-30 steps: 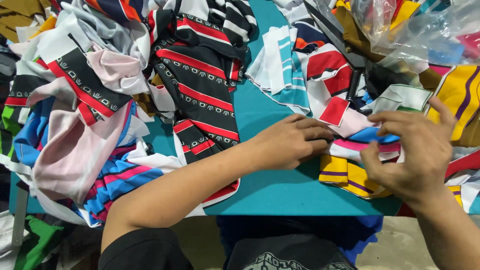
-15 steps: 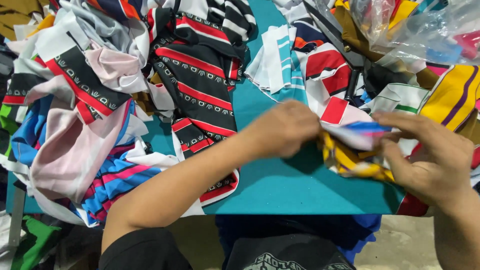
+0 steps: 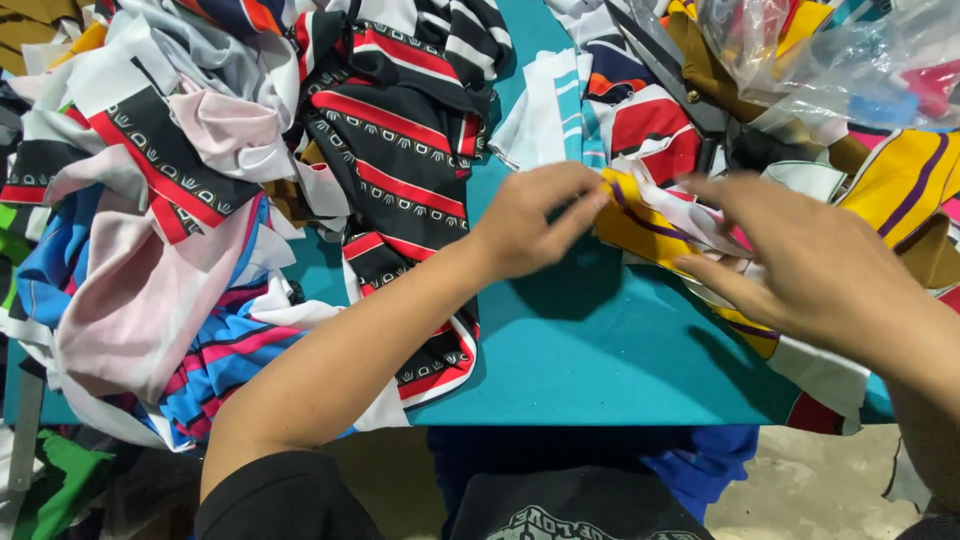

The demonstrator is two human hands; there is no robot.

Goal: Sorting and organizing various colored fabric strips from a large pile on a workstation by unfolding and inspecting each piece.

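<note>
Our left hand (image 3: 535,220) pinches the yellow fabric scrap (image 3: 640,215) near the table's (image 3: 600,350) right edge; right hand (image 3: 800,265) open over it. Thin grip, piece could slip.

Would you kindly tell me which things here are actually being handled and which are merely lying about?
In hand:
left hand
right hand
yellow fabric piece with purple stripe

Lying about:
black and red patterned cloth
pink cloth
scissors
clear plastic bag
teal table
</note>
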